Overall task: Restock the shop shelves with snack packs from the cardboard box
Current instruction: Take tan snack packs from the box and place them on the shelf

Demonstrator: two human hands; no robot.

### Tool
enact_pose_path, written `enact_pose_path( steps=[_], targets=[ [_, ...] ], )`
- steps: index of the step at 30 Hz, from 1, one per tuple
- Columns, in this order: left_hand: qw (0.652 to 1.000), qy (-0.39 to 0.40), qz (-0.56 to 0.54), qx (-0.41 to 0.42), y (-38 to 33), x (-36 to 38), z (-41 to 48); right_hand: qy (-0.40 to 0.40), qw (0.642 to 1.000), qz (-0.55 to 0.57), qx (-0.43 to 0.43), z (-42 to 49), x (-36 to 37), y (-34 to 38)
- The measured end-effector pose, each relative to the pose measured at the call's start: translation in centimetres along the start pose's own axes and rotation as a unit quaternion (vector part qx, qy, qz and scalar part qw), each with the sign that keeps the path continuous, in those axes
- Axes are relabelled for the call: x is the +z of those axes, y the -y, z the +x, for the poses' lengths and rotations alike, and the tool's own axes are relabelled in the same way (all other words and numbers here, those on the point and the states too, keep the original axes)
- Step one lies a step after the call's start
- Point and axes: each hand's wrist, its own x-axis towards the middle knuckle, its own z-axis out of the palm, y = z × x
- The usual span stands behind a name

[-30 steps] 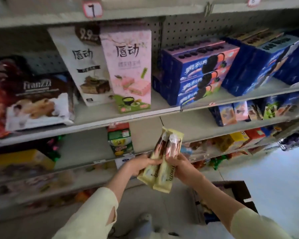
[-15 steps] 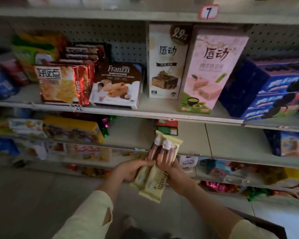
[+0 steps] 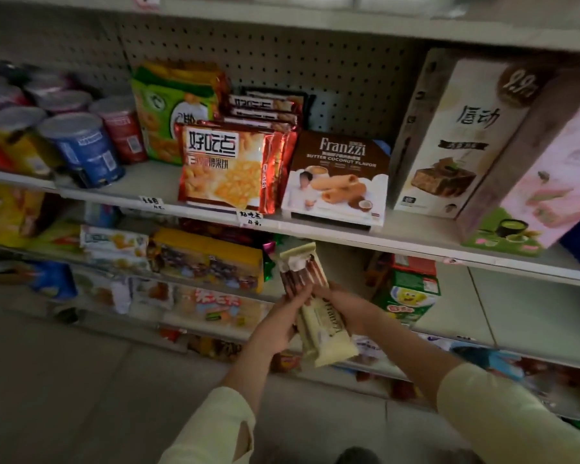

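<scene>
Below the Franzzi box (image 3: 337, 180) shelf (image 3: 416, 242), left hand (image 3: 282, 321) and right hand (image 3: 345, 308) extend forward, fingers clamped on two cream Franzzi wafer packs (image 3: 318, 316) held upright between them.

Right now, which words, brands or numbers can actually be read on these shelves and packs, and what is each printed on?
"Franzzi" and "BUTTER COCONUT FLAVOR": brown and white box on the upper shelf.
"Franzzi": cream snack packs held in both hands.
"好吃点": red foil bag.
"唇动" and "9.9": tall cream carton.
Handwritten shelf-edge tags: too small to read.
Cans, the green bag and the lower-shelf packs: too blurred.
</scene>
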Motion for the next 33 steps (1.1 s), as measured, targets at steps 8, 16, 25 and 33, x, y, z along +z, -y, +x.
enact_pose_path(
  steps=[8,16,25,33],
  targets=[
    [1.000,-0.018,-0.017,0.009,-1.5,-0.1,6.3,-0.013,0.991,-0.117,0.061,7.2,-1.5,2.7],
    [0.998,-0.012,-0.063,0.026,-1.5,-0.6,13.0,-0.033,0.985,-0.162,0.046,11.9,-5.0,3.3],
    [0.979,0.067,-0.184,0.051,0.1,0.5,17.2,0.019,0.936,-0.352,0.009,15.0,-7.6,4.3],
    [0.962,0.063,-0.254,0.078,1.0,2.3,18.4,-0.029,0.757,-0.646,-0.098,16.2,-7.3,5.9]
  ],
)
